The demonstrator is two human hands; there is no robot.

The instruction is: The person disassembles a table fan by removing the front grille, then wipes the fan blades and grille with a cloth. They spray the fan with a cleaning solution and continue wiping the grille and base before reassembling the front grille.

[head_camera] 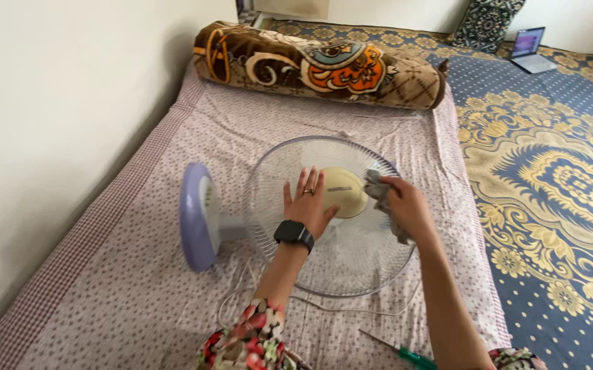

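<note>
My left hand [308, 205] lies flat with fingers spread on the fan [331, 216], by its round cream centre badge [344, 192], while my right hand [406, 205] is bunched tight around a grey cloth [382, 195] pressed to the badge's right edge. The fan lies on its back on the checked mattress [125, 274], grille up. Its long axis runs left to right, the lilac base [197, 216] pointing toward the wall.

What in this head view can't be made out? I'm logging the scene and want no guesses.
- Screwdriver: handle end cut off by the bottom edge and hidden by the right forearm.
- Grey cloth: partly hidden inside the right hand.
- Fan grille centre cap: partly covered by the left hand.
- Laptop screen: too small.
</note>
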